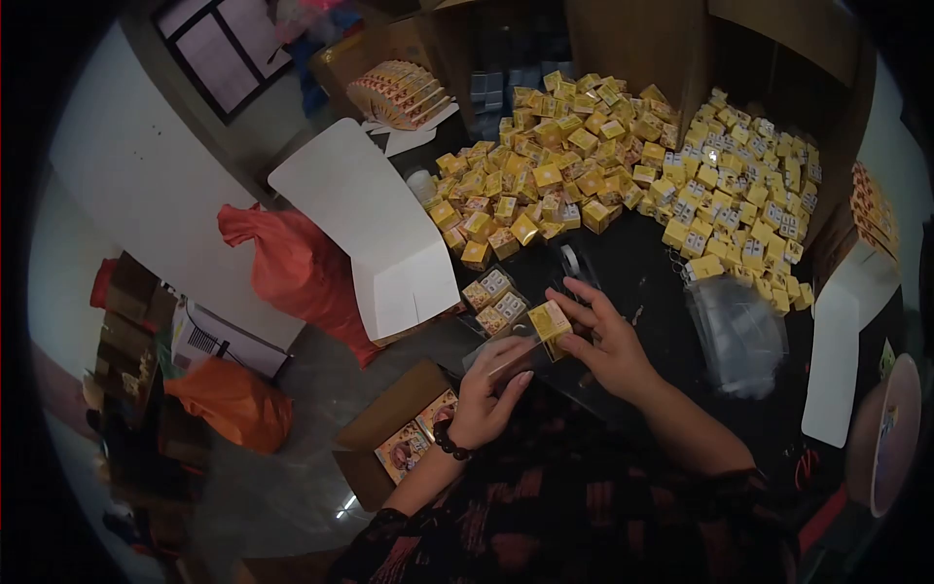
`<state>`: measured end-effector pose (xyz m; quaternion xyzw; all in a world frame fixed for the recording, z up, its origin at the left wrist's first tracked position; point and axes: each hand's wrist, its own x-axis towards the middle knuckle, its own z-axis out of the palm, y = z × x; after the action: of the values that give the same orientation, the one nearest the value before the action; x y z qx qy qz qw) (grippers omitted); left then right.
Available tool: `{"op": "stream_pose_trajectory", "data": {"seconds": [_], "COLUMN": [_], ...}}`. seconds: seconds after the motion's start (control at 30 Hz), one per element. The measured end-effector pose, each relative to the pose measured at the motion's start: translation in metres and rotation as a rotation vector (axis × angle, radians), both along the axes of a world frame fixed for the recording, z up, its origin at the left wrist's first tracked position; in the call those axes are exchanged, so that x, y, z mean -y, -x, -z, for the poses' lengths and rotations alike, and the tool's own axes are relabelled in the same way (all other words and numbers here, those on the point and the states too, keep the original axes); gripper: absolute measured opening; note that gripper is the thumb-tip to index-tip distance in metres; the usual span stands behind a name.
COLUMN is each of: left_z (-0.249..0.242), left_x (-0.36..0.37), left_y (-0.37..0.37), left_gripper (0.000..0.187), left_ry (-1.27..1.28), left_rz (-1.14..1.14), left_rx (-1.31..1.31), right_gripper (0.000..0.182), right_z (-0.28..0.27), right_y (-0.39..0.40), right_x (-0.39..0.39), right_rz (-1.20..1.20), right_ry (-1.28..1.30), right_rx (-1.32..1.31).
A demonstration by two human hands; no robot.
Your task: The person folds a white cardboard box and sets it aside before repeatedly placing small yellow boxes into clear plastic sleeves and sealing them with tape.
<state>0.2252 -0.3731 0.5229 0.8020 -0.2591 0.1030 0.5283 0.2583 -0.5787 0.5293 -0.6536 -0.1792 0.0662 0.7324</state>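
Observation:
In front of my body, my right hand (613,346) pinches a small yellow box (551,325) between thumb and fingers. The box stands at the mouth of a clear plastic bag (506,352), which my left hand (494,394) grips from below. Just beyond my left hand, several small boxes (496,298) lie grouped in clear plastic on the black table (623,268). A roll of tape (570,260) sits behind my right fingers. Flat clear plastic bags (737,341) are stacked to the right.
Loose yellow boxes (555,165) heap at the back, with a second pile of yellow-and-white pieces (744,195) beside them. An open white carton (399,282) stands left. An open brown carton (389,428) holding printed packs is below it. Red (292,268) and orange bags (233,401) rest farther left.

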Motion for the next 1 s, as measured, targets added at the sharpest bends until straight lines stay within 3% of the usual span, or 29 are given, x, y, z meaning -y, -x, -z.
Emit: {"op": "stream_pose_trajectory", "data": {"seconds": [0.03, 0.1, 0.17, 0.2, 0.23, 0.3, 0.33, 0.37, 0.43, 0.47, 0.53, 0.57, 0.63, 0.67, 0.7, 0.73, 0.77, 0.8, 0.87, 0.93, 1.0], "left_z": [0.001, 0.008, 0.018, 0.023, 0.027, 0.035, 0.037, 0.030, 0.011, 0.004, 0.009, 0.005, -0.005, -0.005, -0.006, -0.007, -0.003, 0.006, 0.017, 0.021, 0.025], "left_x": [0.003, 0.015, 0.025, 0.027, 0.030, 0.034, 0.036, 0.038, 0.037, 0.031, -0.017, -0.010, 0.011, 0.025, 0.038, 0.045, 0.042, 0.035, 0.033, 0.034, 0.041], "left_y": [-0.001, 0.002, 0.007, 0.007, 0.006, 0.005, 0.002, 0.003, 0.010, 0.009, -0.002, 0.000, 0.010, 0.011, 0.013, 0.012, 0.007, -0.001, -0.005, -0.004, -0.007], "left_gripper": [0.030, 0.026, 0.023, 0.023, 0.023, 0.024, 0.026, 0.028, 0.028, 0.028, 0.030, 0.030, 0.033, 0.033, 0.033, 0.034, 0.034, 0.037, 0.041, 0.050, 0.053], "left_ry": [-0.105, 0.006, 0.121, 0.145, 0.168, 0.215, 0.258, 0.195, 0.102, -0.003, -0.221, -0.223, 0.032, 0.028, 0.210, 0.394, 0.388, 0.276, 0.171, 0.238, 0.363], "left_rz": [0.030, 0.015, 0.011, -0.004, -0.012, 0.066, 0.099, 0.148, 0.282, 0.376, 0.551, 0.588, 0.048, 0.076, 0.105, 0.130, 0.146, 0.207, 0.306, 0.227, 0.232], "left_rx": [0.059, -0.061, -0.185, -0.207, -0.233, -0.264, -0.287, -0.216, -0.267, -0.301, -0.574, -0.540, -0.385, -0.384, -0.401, -0.418, -0.421, -0.383, -0.349, -0.402, -0.405], "right_gripper": [0.056, 0.055, 0.051, 0.043, 0.043, 0.038, 0.039, 0.039, 0.050, 0.057, 0.054, 0.050, 0.049, 0.035, 0.035, 0.028, 0.022, 0.015, 0.015, 0.015, 0.014], "right_z": [-0.001, 0.007, 0.036, 0.038, 0.037, 0.034, 0.045, 0.043, 0.037, 0.042, 0.059, 0.063, 0.060, 0.045, 0.045, 0.045, 0.045, 0.047, 0.053, 0.061, 0.064], "right_y": [0.005, 0.012, 0.016, 0.020, 0.022, 0.027, 0.023, 0.027, 0.033, 0.031, 0.019, 0.019, 0.021, 0.036, 0.037, 0.038, 0.039, 0.037, 0.043, 0.045, 0.036], "right_x": [-0.001, -0.004, -0.009, -0.008, -0.003, 0.006, 0.000, -0.003, 0.000, 0.006, 0.015, 0.021, 0.019, 0.013, 0.014, 0.015, 0.015, 0.018, 0.016, 0.014, 0.011], "right_rz": [0.041, 0.092, 0.241, 0.333, 0.371, 0.555, 0.521, 0.552, 0.152, 0.229, 0.303, 0.400, 0.188, 0.123, 0.139, 0.105, 0.073, 0.056, 0.091, 0.101, 0.091], "right_ry": [-0.113, -0.217, -0.114, 0.095, 0.111, 0.403, 0.021, 0.039, -0.833, -0.658, -0.489, -0.346, -0.341, -0.365, -0.367, -0.144, 0.080, 0.138, 0.049, -0.038, -0.282], "right_rx": [-0.039, -0.068, 0.113, 0.370, 0.368, 0.480, 0.351, 0.353, -0.381, -0.294, -0.078, 0.080, 0.126, -0.034, -0.030, 0.088, 0.200, 0.222, 0.177, 0.151, 0.105]}}
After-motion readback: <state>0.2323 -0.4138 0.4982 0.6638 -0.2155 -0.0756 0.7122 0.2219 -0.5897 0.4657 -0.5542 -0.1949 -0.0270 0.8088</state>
